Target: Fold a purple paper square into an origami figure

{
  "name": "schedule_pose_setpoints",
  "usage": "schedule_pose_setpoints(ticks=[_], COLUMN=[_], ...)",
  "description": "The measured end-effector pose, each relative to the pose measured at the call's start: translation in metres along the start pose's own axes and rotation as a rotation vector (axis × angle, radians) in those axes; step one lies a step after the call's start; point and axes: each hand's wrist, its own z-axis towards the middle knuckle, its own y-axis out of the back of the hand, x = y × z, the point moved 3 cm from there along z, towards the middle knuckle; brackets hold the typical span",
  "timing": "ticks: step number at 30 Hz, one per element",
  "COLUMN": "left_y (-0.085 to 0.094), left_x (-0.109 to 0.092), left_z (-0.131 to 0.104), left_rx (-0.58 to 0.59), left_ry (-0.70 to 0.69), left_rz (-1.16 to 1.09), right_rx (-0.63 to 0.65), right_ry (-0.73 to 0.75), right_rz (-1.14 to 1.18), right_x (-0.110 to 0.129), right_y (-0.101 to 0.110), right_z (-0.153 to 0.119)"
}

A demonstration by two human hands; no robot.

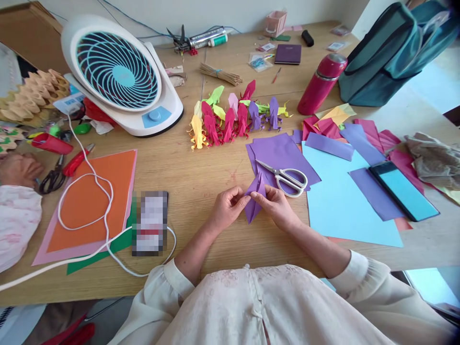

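At the centre of the frame, just above the wearer's shirt front, a folded purple paper [252,209] is held over the table [190,191] by both hands. Its left edge is pinched between the thumb and fingers of the left hand [227,206]; its right side is pinched likewise by the right hand [276,208]. At lower left, a phone [150,223] with a blurred screen is noted, an orange sheet [91,206] being crossed by a white cable [107,218] beside it. At centre right, white-handled scissors [279,172] are laid on purple sheets [278,151], which are overlapped with a light blue sheet [345,201]. Farther up, coloured paper figures [229,125] are stood in a cluster, flanked by a fan [123,75] at upper left and a red flask [319,88] at upper right. Beyond, a bundle of sticks [220,74] and a dark notebook [288,54] are observed.
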Motion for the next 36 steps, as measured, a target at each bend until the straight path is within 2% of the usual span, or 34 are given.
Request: schedule_pose_setpoints(ticks=[3, 5, 12, 15, 19, 23, 26, 32, 36], left_y=[-0.005, -0.008, -0.011, -0.012, -0.017, -0.022, -0.024, -0.022, -0.016], left_x=[0.003, 0.004, 0.002, 0.001, 0.002, 0.004, 0.004, 0.003, 0.003], left_z=[-0.003, -0.005, -0.007, -0.007, -0.009, -0.011, -0.011, -0.010, -0.007], left_rx=[0.116, 0.153, 0.123, 0.133, 0.175, 0.136, 0.108, 0.119, 0.125], left_ry=[0.134, 0.164, 0.127, 0.129, 0.219, 0.269, 0.283, 0.319, 0.284], left_rz=[-0.090, -0.067, 0.060, 0.012, -0.111, -0.110, -0.121, -0.148, -0.154], right_rx=[-0.037, -0.060, -0.064, -0.066, -0.068, -0.122, -0.114, -0.103, -0.117], right_ry=[-0.011, -0.007, 0.009, 0.034, 0.009, 0.023, 0.016, 0.030, 0.039], right_rz=[0.025, 0.036, 0.085, 0.104, 0.090, 0.079, 0.089, 0.082, 0.108], right_x=[-0.003, -0.006, -0.006, -0.003, -0.003, -0.003, -0.004, -0.005, -0.006], right_y=[0.003, 0.005, 0.005, 0.004, 0.004, 0.006, 0.006, 0.007, 0.009], right_z=[0.001, 0.002, 0.002, 0.001, 0.002, 0.002, 0.003, 0.002, 0.004])
